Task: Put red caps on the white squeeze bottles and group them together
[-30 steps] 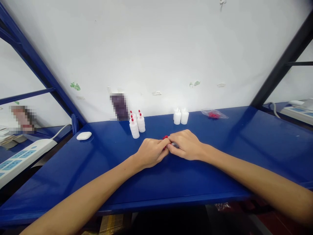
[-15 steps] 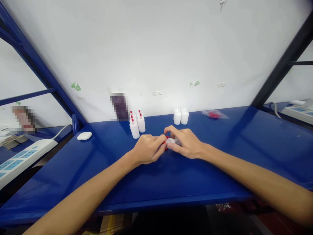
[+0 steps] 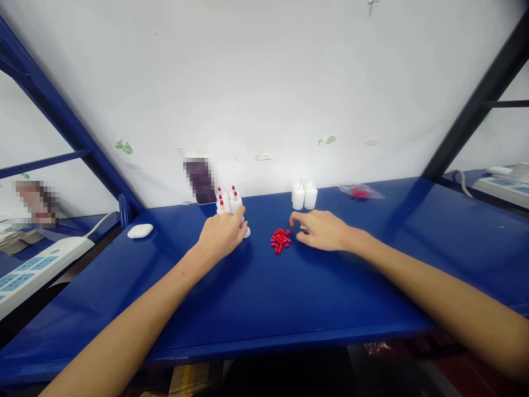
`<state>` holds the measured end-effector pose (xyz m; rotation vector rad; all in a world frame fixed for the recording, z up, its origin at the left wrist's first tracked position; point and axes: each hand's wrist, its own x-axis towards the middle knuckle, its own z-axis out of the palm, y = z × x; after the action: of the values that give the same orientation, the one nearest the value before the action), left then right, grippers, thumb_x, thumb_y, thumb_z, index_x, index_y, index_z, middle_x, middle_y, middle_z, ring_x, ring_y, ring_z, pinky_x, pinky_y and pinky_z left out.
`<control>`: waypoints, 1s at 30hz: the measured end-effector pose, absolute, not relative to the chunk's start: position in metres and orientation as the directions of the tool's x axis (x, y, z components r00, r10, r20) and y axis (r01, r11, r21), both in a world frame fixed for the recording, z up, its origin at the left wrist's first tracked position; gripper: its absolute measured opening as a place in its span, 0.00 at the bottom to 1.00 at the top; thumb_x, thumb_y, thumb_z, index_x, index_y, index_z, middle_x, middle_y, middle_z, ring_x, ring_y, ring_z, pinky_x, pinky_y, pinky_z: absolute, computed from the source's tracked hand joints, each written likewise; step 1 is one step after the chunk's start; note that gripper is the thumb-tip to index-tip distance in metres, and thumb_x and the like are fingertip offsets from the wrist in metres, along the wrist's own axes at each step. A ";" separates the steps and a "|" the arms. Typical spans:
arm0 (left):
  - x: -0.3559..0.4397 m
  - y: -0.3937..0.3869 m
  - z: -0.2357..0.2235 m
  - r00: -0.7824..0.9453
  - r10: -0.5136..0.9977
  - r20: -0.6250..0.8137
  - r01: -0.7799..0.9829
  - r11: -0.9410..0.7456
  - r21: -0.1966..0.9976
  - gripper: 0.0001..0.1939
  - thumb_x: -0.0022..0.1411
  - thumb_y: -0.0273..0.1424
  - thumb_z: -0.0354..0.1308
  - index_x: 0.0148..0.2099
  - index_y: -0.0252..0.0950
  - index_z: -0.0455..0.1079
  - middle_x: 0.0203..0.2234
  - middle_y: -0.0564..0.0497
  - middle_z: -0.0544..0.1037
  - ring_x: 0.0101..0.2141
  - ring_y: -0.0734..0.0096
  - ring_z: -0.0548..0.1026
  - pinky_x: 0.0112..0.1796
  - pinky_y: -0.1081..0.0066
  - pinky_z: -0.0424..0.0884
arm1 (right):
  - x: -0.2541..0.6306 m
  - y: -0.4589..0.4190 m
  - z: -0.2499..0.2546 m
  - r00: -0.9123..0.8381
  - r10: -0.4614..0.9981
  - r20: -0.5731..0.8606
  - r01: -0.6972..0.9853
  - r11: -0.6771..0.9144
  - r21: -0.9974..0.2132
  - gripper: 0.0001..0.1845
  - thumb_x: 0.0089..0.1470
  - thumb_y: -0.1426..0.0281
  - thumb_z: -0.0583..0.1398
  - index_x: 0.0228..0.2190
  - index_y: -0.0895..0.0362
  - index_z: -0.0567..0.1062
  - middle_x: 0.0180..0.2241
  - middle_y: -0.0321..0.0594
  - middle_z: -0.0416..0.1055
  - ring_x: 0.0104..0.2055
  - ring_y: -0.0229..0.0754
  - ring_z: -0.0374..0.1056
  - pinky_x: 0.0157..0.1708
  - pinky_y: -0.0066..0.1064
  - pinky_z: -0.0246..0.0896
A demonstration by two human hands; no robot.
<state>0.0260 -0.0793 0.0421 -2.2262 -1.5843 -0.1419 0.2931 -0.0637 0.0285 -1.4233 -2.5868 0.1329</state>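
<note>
My left hand (image 3: pixel 222 234) is closed around a white squeeze bottle (image 3: pixel 247 232); only its round base shows past my fingers. It is right beside a cluster of white bottles with red tips (image 3: pixel 236 201), partly hiding them. My right hand (image 3: pixel 322 230) hovers over the table with forefinger and thumb apart and curved. A small white patch shows between them; what it belongs to is hidden. Just left of those fingertips lies a loose pile of small red caps (image 3: pixel 280 240). Behind the right hand stand white bottles without red tips (image 3: pixel 310 197).
A clear plastic bag (image 3: pixel 361 192) with red caps inside lies at the back right. On the left is a white oval case (image 3: pixel 140 231). A pixelated dark rectangle (image 3: pixel 200 182) leans on the wall. A power strip (image 3: pixel 39 264) sits beyond the blue table's (image 3: pixel 256 309) left edge.
My hands have moved apart. The left has carried the white bottle left to the red-tipped bottles; the right has drawn back slightly right. The red cap pile is uncovered.
</note>
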 end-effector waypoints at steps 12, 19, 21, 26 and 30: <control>0.048 -0.090 0.018 0.671 0.638 0.378 0.706 -0.705 -0.062 0.11 0.68 0.33 0.48 0.44 0.36 0.69 0.31 0.49 0.77 0.28 0.70 0.74 0.28 0.72 0.65 | 0.294 -0.060 0.026 -0.623 0.776 0.099 0.767 0.630 -0.118 0.14 0.61 0.62 0.52 0.42 0.51 0.75 0.34 0.40 0.77 0.33 0.44 0.72 0.29 0.31 0.51; 0.046 -0.089 0.017 0.640 0.633 0.436 0.712 -0.701 -0.027 0.11 0.68 0.32 0.48 0.48 0.37 0.68 0.34 0.49 0.78 0.31 0.71 0.75 0.31 0.73 0.67 | 0.292 -0.062 0.026 -0.627 0.769 0.128 0.755 0.640 -0.145 0.15 0.60 0.64 0.54 0.47 0.51 0.72 0.32 0.39 0.77 0.32 0.42 0.71 0.29 0.30 0.51; 0.047 -0.089 0.016 0.652 0.633 0.417 0.709 -0.704 -0.040 0.10 0.68 0.32 0.48 0.47 0.37 0.68 0.34 0.49 0.78 0.31 0.70 0.76 0.30 0.72 0.67 | 0.292 -0.062 0.026 -0.638 0.761 0.114 0.748 0.648 -0.143 0.14 0.60 0.64 0.54 0.45 0.50 0.73 0.32 0.38 0.76 0.31 0.42 0.70 0.29 0.30 0.51; 0.049 -0.090 0.014 0.653 0.604 0.456 0.694 -0.718 -0.043 0.11 0.68 0.31 0.49 0.49 0.37 0.68 0.34 0.50 0.78 0.30 0.71 0.75 0.29 0.73 0.67 | 0.292 -0.062 0.026 -0.605 0.774 0.190 0.749 0.633 -0.194 0.09 0.56 0.65 0.58 0.38 0.53 0.75 0.28 0.36 0.74 0.27 0.39 0.66 0.28 0.29 0.49; 0.052 -0.090 0.013 0.621 0.487 0.614 0.639 -0.769 -0.037 0.13 0.69 0.31 0.51 0.54 0.37 0.65 0.36 0.50 0.78 0.29 0.74 0.75 0.29 0.75 0.69 | 0.285 -0.071 0.031 -0.471 0.801 0.369 0.574 0.596 -0.561 0.09 0.54 0.65 0.60 0.35 0.56 0.74 0.22 0.32 0.67 0.22 0.33 0.60 0.27 0.28 0.53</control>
<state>0.0515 -0.0901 0.0130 -2.5952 -0.9190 -0.8716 0.2847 -0.0708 0.0314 -1.0845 -2.2133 0.4840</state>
